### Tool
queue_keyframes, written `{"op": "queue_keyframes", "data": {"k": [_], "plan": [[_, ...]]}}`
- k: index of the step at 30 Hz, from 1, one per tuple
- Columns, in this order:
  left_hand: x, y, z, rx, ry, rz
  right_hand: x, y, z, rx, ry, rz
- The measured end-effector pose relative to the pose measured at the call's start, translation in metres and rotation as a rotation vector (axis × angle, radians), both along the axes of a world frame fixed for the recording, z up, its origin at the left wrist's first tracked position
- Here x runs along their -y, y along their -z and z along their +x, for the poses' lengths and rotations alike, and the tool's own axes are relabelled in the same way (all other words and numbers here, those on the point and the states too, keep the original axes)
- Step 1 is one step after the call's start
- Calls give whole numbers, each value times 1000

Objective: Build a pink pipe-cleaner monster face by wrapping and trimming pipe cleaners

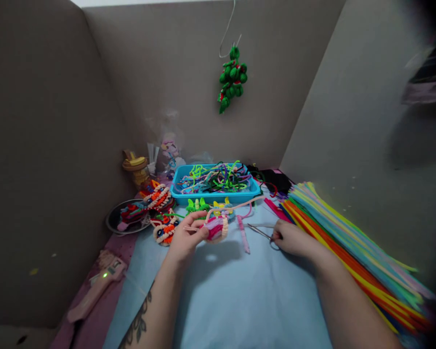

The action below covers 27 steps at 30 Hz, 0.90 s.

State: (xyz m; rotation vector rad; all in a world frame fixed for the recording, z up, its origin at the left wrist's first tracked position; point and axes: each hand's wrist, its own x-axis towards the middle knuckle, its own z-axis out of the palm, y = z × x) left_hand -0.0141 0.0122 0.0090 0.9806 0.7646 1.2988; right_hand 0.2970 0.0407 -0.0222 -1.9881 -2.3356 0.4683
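Note:
My left hand (191,234) grips a small pink and cream piece (216,229) made of fuzzy pipe cleaners, with thumb and fingers closed on its left edge. From its top a loose pale pink strand reaches to the right. My right hand (289,236) is closed at the handles of metal scissors (260,231), whose blades point left, low over the blue cloth. Between the hands lies a pink twisted pipe-cleaner strip (243,235). Green and yellow pipe-cleaner figures (197,205) sit just behind my left hand, and an orange and cream one (163,229) lies to its left.
A blue tray (218,198) of tangled pipe-cleaner scraps stands behind. Long coloured pipe cleaners (349,242) lie in bundles on the right. On the left are a metal bowl (112,223), a pink glue gun (98,291) and a brown-lidded cup (135,165). Green ornaments (233,80) hang on the wall.

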Motion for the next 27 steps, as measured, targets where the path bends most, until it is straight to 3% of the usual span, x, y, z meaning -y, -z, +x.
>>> {"op": "queue_keyframes", "data": {"k": [5,10,16,20,25,27], "plan": [[-2,2,5,331,-203,119,-4,11,4,-71,2,-3],[-5,10,10,389,-139,36,-4,10,2,-92,-9,30],[-8,10,4,130,-244,59,-5,1,-3,-78,103,107],[-5,7,3,-109,-275,22,-6,-2,-1,-116,72,181],[0,3,6,-262,-280,19,1,-17,-6,-369,39,248],[3,0,6,-307,-248,23,7,-25,-15,-507,-53,197]]}}
